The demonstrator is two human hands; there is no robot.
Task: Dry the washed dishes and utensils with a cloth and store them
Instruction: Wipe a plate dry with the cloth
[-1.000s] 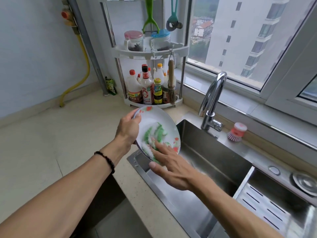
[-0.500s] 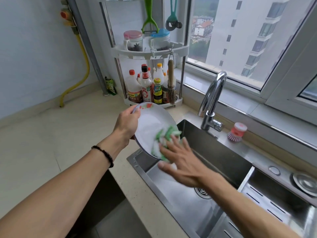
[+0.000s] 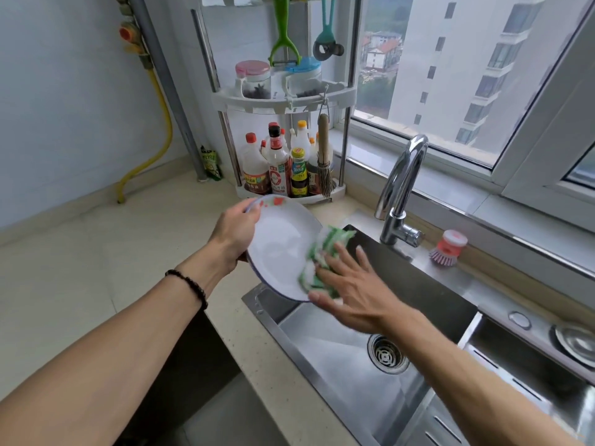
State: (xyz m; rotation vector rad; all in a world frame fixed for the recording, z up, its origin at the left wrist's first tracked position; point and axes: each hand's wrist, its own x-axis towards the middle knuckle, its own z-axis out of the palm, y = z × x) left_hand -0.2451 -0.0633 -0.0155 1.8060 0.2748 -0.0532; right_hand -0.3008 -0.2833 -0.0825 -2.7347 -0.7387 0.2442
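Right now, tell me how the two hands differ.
The left hand grips the plate by its rim, fingers curled; the right hand lies flat with straight, spread fingers, pressing the green cloth on the plate. The left wrist wears a bead bracelet; the right is bare. Both work over the sink.

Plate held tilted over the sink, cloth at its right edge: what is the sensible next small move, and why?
Probably sweep the cloth back leftward across the plate. The right hand presses it flat at the right rim while the left hand grips the opposite rim, leaving the centre uncovered.
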